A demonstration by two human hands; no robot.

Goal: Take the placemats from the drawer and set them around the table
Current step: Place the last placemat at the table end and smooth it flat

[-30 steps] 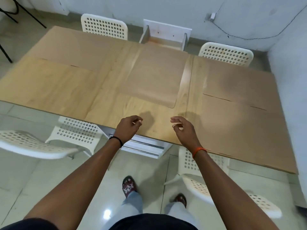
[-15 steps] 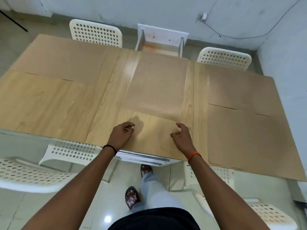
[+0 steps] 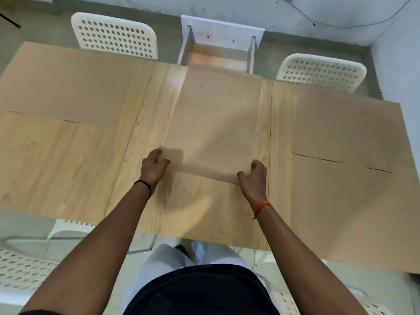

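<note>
A tan placemat (image 3: 216, 123) lies in the middle of the wooden table (image 3: 193, 208), its far edge at the open white drawer (image 3: 218, 51). My left hand (image 3: 154, 167) pinches its near left corner. My right hand (image 3: 253, 176) grips its near right corner, which lifts slightly off the wood. Three more tan placemats lie flat: one at the far left (image 3: 68, 87), one at the far right (image 3: 341, 126), one at the near right (image 3: 345, 210).
White perforated chairs stand behind the table at the far left (image 3: 116, 35) and far right (image 3: 318, 71). More white chairs sit at the near left (image 3: 25, 267) and near right. A grey wall runs along the back and right.
I have stepped up to the table. Both hands reached forward from the near edge and closed on the middle placemat's near corners.
</note>
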